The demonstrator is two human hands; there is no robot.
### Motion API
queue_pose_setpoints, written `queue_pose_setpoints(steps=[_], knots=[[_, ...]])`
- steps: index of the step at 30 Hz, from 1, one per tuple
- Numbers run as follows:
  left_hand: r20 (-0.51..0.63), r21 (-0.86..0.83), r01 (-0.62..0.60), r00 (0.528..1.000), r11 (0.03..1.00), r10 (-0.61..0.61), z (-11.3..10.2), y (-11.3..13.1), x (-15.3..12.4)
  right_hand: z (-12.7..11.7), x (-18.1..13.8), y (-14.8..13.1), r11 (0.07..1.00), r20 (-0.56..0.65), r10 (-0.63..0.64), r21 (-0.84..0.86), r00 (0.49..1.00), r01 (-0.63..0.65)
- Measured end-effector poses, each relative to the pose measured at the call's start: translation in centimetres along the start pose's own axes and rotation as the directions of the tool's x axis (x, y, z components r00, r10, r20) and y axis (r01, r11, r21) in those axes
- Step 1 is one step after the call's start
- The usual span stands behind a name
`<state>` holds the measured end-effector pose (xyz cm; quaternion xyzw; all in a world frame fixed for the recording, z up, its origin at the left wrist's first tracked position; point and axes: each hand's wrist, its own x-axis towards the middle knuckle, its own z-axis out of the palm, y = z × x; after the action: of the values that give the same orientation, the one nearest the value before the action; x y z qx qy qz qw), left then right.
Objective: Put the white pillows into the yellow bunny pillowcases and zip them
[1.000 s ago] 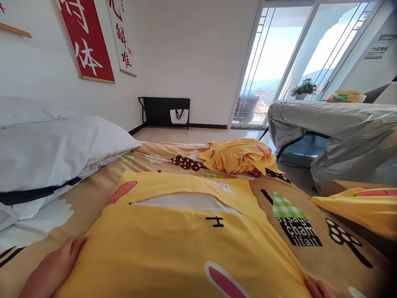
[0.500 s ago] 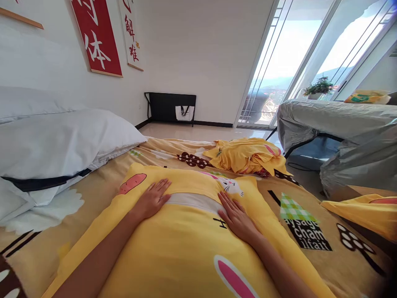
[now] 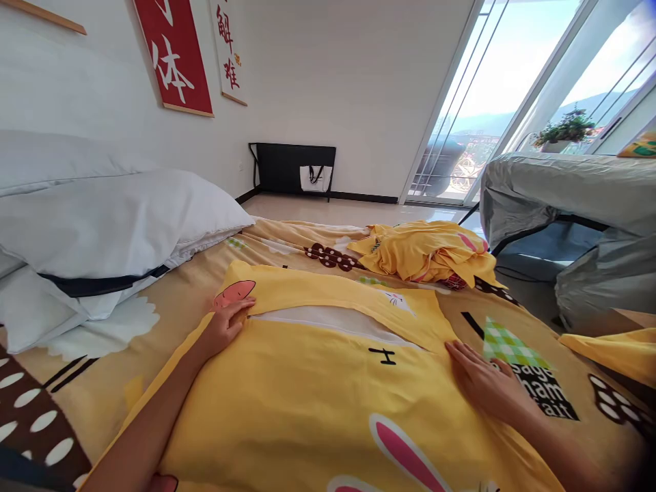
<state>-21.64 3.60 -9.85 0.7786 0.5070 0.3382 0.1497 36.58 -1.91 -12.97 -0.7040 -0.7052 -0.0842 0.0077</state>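
Both hands rest on the yellow pillow

From my remote seat I see the yellow pillow (image 3: 307, 403) lying on the patterned bedsheet (image 3: 192, 297), directly in front of the wearer. A band of white inner fabric (image 3: 328, 320) shows through the gap across its far part, above the black letter H (image 3: 382, 356).

My left hand (image 3: 223, 331) lies on the far left corner, beside the carrot print (image 3: 234, 294), fingers extended and close together, not curled. My right hand (image 3: 479, 379) lies along the right edge, fingers outstretched side by side, thumb apart. I cannot tell how firmly either one presses.

White pillows (image 3: 128, 219) are stacked to the left. Beyond the yellow pillow sits a crumpled yellow cloth (image 3: 420, 251), near a grey-covered table (image 3: 579, 181) at right.
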Motion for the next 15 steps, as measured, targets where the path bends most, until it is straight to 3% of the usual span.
queue_pose_setpoints(steps=[2,4,7,10,12,13,15], knots=[[-0.034,-0.041,0.008,0.999,0.999,-0.010,0.2,-0.3,-0.1,-3.1,1.5,-2.2,0.998,-0.137,0.025,-0.048,0.990,-0.032],[-0.045,-0.079,0.012,0.999,0.997,-0.016,0.3,-0.3,0.0,-7.0,2.8,-6.6,1.000,-0.312,-0.026,0.004,0.950,0.029],[-0.055,-0.126,-0.001,0.998,0.992,-0.006,0.3,-0.4,0.1,-12.3,3.7,-16.0,0.930,-0.447,-0.246,0.141,0.860,0.339],[-0.079,-0.147,-0.003,0.997,0.989,-0.009,0.3,-0.3,0.1,-15.3,4.0,-25.5,0.704,-0.384,-0.583,0.200,0.716,0.681],[-0.078,-0.144,0.004,0.997,0.990,-0.015,0.3,-0.2,-0.1,-15.7,4.5,-30.6,0.590,-0.285,-0.721,0.222,0.631,0.776],[-0.073,-0.142,0.008,0.997,0.990,-0.018,0.3,-0.2,-0.1,-15.6,4.8,-32.7,0.572,-0.245,-0.750,0.229,0.615,0.788],[-0.067,-0.146,0.018,0.997,0.989,-0.028,0.2,0.0,-0.2,-14.8,5.7,-35.7,0.595,-0.177,-0.753,0.230,0.634,0.770]])
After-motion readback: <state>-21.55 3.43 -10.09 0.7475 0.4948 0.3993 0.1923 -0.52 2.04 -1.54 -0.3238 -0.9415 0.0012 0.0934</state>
